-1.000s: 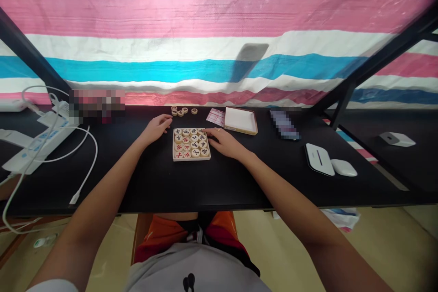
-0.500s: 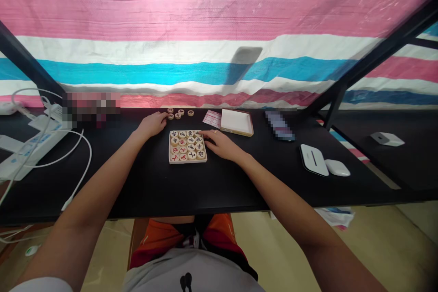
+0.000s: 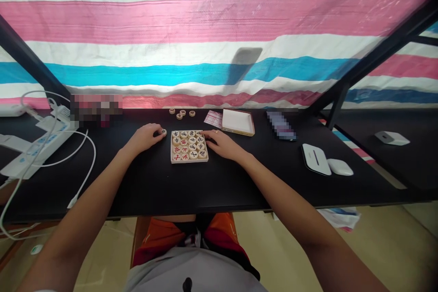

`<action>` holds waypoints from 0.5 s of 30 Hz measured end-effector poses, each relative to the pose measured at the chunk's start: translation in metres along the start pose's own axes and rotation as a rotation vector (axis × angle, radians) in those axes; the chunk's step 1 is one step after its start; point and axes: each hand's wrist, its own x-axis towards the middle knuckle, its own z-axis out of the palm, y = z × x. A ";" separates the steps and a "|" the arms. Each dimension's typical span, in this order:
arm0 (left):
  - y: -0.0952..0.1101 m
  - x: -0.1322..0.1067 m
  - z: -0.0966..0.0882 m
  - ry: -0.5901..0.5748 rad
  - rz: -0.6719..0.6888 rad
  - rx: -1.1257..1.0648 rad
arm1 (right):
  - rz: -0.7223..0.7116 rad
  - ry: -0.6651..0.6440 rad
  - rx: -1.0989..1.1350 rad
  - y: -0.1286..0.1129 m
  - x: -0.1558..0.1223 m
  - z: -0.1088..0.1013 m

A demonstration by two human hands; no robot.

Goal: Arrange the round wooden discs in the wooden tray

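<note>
Head view: the left hand point(image 3: 147, 138) pinches one small round piece point(image 3: 164, 132) between its thumb and fingers, just left of the white box point(image 3: 189, 161). From where I stand, I can't tell if that piece is up in the air or touching the black table point(image 3: 191, 187). The right hand point(image 3: 221, 144) is loose, finger and thumb a bit apart, with its fingertips at the box's far right corner. The box sits flat between the two hands, and marked pieces point(image 3: 192, 147) lie in it in rows, some red and some black. To do this well, I think the left hand should hold its piece softly by the round edge, so it won't flip or roll off. The right hand should press only lightly, so the box won't slide and jumble the rows. Behind the box, four loose pieces point(image 3: 179, 117) lie near the back. Right of them are a pink paper point(image 3: 213, 118) and a lid point(image 3: 237, 121) with its white inside up. A power strip point(image 3: 37, 150) is far left, and a striped sheet point(image 3: 171, 23) hangs behind everything.
</note>
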 end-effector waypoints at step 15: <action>0.064 0.001 0.035 0.218 0.489 -0.008 | -0.004 0.006 0.015 0.001 0.001 0.002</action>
